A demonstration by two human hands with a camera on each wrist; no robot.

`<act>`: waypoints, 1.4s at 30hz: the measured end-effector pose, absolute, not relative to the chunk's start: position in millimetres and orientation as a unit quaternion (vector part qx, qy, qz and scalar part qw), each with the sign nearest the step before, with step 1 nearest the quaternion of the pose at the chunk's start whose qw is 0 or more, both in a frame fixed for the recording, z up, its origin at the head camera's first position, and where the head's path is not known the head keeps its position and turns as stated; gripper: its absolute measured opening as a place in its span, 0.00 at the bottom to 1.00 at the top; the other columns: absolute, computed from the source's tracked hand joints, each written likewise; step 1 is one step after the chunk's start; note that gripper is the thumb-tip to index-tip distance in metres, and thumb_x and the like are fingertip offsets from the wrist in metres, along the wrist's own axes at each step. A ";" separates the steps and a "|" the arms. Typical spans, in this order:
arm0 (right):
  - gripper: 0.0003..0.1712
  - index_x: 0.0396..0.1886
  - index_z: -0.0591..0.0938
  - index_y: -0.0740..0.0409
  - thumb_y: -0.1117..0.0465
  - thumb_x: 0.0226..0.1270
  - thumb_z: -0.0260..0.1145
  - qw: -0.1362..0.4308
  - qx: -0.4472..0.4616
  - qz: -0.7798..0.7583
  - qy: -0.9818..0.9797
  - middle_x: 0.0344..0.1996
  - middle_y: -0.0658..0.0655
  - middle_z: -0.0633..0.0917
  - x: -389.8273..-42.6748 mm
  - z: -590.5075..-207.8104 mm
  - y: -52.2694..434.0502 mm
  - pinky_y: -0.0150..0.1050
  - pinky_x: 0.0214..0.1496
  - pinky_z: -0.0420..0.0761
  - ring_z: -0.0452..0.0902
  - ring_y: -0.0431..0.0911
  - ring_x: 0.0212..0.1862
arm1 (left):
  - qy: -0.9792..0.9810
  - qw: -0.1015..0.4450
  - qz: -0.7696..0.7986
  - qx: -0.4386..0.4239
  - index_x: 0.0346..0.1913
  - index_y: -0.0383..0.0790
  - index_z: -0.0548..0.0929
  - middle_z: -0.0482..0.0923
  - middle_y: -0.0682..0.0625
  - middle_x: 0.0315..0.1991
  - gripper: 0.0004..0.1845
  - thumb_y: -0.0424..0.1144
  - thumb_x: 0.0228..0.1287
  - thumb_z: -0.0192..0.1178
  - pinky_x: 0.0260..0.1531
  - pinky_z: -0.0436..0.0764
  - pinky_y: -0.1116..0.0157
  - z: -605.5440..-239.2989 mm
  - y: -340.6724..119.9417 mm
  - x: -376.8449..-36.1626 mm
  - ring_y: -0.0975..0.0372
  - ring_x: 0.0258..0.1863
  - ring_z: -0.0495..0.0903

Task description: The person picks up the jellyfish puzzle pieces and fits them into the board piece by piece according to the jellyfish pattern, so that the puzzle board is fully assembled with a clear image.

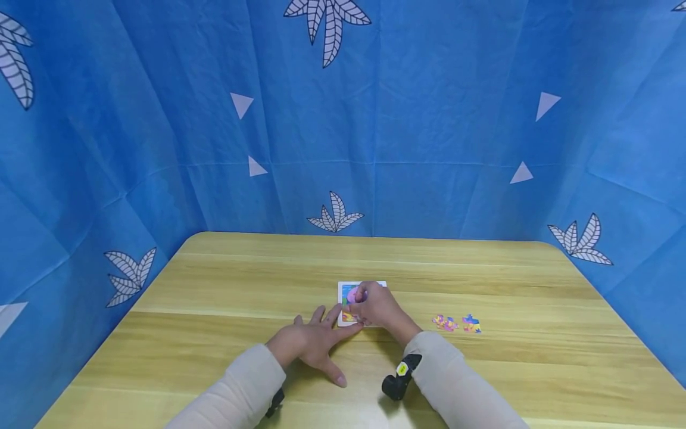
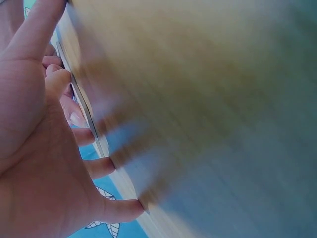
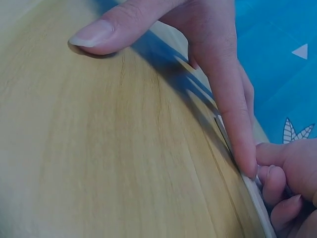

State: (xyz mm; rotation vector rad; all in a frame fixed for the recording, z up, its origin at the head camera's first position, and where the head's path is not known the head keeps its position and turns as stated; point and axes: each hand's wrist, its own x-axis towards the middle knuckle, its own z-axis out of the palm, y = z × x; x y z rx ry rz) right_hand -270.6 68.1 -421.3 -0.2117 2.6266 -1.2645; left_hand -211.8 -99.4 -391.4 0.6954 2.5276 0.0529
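A small white-bordered jigsaw board (image 1: 341,287) with a pink cartoon figure on blue lies on the wooden table. My left hand (image 1: 316,341) is spread flat beside its near left corner, fingertips at the border and thumb out on the table. Over the board's right part, my right hand (image 1: 375,304) curls its fingers and thumb together, pinching a puzzle piece that the fingers mostly hide. In the right wrist view, the left index finger (image 3: 237,134) reaches down to the board's edge (image 3: 258,208), close to the curled right fingers (image 3: 275,186).
Loose puzzle pieces lie on the table (image 1: 509,351) to the right of my right hand: a pink and yellow cluster (image 1: 445,323) and a blue and yellow one (image 1: 471,323). A blue leaf-print curtain (image 1: 429,119) hangs behind the table's far edge.
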 end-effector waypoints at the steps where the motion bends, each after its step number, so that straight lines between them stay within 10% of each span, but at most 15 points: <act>1: 0.14 0.27 0.73 0.60 0.62 0.55 0.72 0.111 -0.072 -0.431 0.893 0.20 0.53 0.76 -270.8 -421.1 68.2 0.28 0.17 0.73 0.72 0.40 0.17 | 0.931 0.258 0.020 0.256 0.72 0.76 0.45 0.33 0.47 0.77 0.54 0.73 0.41 0.62 0.59 0.53 0.31 -391.1 -99.0 -211.8 0.41 0.73 0.42; 24: 0.07 0.33 0.82 0.56 0.57 0.64 0.64 0.014 -0.131 -0.398 0.908 0.18 0.51 0.77 -271.7 -418.8 109.9 0.33 0.21 0.69 0.69 0.40 0.20 | 0.934 0.253 0.022 0.250 0.71 0.77 0.46 0.35 0.47 0.77 0.54 0.73 0.40 0.62 0.60 0.52 0.32 -392.9 -98.2 -211.8 0.42 0.73 0.42; 42: 0.17 0.47 0.80 0.61 0.55 0.64 0.65 0.039 -0.121 -0.333 0.934 0.37 0.55 0.82 -260.4 -408.7 187.5 0.41 0.37 0.77 0.76 0.45 0.38 | 0.932 0.256 0.045 0.253 0.71 0.75 0.47 0.34 0.47 0.77 0.54 0.71 0.40 0.64 0.61 0.51 0.32 -393.9 -101.5 -211.9 0.42 0.73 0.40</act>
